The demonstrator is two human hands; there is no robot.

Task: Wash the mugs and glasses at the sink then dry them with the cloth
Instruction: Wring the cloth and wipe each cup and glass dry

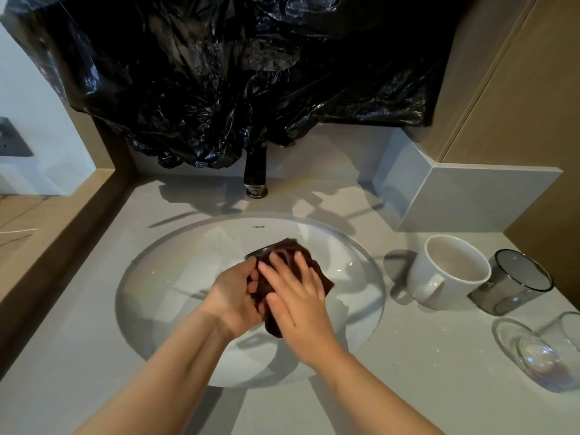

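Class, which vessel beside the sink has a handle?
The white mug, nearest the sink; the grey glass and clear glass beyond it have no handles.

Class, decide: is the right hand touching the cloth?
Touching. The head view shows the right hand lying flat on the cloth, fingers spread over it.

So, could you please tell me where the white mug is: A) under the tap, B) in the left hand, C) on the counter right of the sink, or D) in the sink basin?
C: the white mug stands upright on the counter, right of the basin and beside the grey glass; the left hand grips the dark cloth.
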